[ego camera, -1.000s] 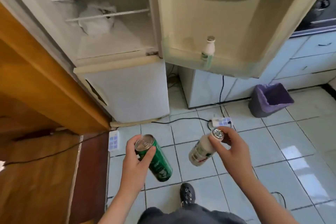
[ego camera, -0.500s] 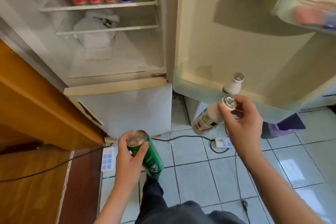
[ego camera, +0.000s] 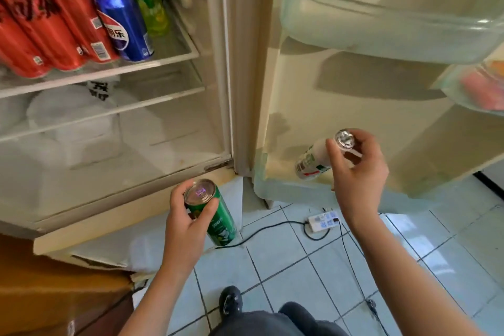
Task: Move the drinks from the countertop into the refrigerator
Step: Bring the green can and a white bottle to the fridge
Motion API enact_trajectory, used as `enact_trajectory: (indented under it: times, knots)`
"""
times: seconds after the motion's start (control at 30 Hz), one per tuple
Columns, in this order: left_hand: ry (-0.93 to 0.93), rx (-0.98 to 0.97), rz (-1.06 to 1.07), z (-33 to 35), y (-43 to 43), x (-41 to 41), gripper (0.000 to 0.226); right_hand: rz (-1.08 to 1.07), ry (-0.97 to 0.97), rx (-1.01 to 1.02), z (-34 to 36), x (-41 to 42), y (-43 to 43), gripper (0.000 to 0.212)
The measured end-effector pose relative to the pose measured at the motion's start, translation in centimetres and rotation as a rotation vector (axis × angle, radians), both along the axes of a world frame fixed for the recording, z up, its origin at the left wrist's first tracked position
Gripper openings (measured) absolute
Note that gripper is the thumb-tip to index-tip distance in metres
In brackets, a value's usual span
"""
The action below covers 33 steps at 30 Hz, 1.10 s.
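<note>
The left hand (ego camera: 188, 224) gripped a green aluminium can (ego camera: 215, 215); the right hand (ego camera: 357, 169) pinched a white plastic bottle (ego camera: 313, 161) by its foil cap; that light hold risked a slip.

Holds the can (ego camera: 221, 226) in the left hand (ego camera: 188, 224) before the refrigerator (ego camera: 163, 144), left of its open door (ego camera: 354, 84). Holds the bottle (ego camera: 313, 161) in the right hand (ego camera: 357, 172) before the door's inner face, over the bottom bin (ego camera: 272, 185). Shows a row of cans (ego camera: 68, 22) up left on the shelf (ego camera: 163, 58), a power strip (ego camera: 323, 219) on the floor (ego camera: 300, 281) between the arms.
</note>
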<state>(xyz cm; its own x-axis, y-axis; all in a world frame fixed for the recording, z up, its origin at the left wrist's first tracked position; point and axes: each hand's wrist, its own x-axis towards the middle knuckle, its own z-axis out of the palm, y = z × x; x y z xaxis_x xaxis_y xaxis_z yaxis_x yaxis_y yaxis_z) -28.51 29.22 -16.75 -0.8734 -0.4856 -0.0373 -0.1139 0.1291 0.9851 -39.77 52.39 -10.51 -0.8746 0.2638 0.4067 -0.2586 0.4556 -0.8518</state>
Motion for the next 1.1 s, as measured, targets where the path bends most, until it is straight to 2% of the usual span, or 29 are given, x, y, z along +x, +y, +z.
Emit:
enact_trajectory:
  times: [0.33,0.6,0.7,0.77,0.83,0.93,1.1]
  knots:
    - [-0.046,0.056,0.013,0.1,-0.2,-1.9,0.045,0.113,-0.171,0.275,-4.2,-1.2,-1.7,0.030]
    - [-0.018,0.035,0.075,-0.1,0.4,-0.8,0.045,0.210,-0.152,0.296,-5.3,-0.4,-1.6,0.029]
    - [-0.023,0.032,0.110,-0.7,0.7,0.2,0.047,0.192,-0.149,0.243,-5.3,0.1,-1.7,0.038]
    - [-0.027,0.028,0.134,-0.9,0.8,1.0,0.047,0.169,-0.098,0.215,-5.0,0.7,-2.1,0.046]
    - [-0.032,0.031,0.158,-1.0,0.7,1.7,0.047,0.174,0.013,0.220,-4.3,1.2,-2.8,0.043]
    - [-0.024,0.053,0.206,-0.7,0.0,3.0,0.047,0.272,0.146,0.202,-2.8,2.3,-4.7,0.036]
    - [0.025,0.065,0.263,0.7,-3.1,3.4,0.046,0.397,0.248,0.151,0.1,1.9,-9.2,0.035]
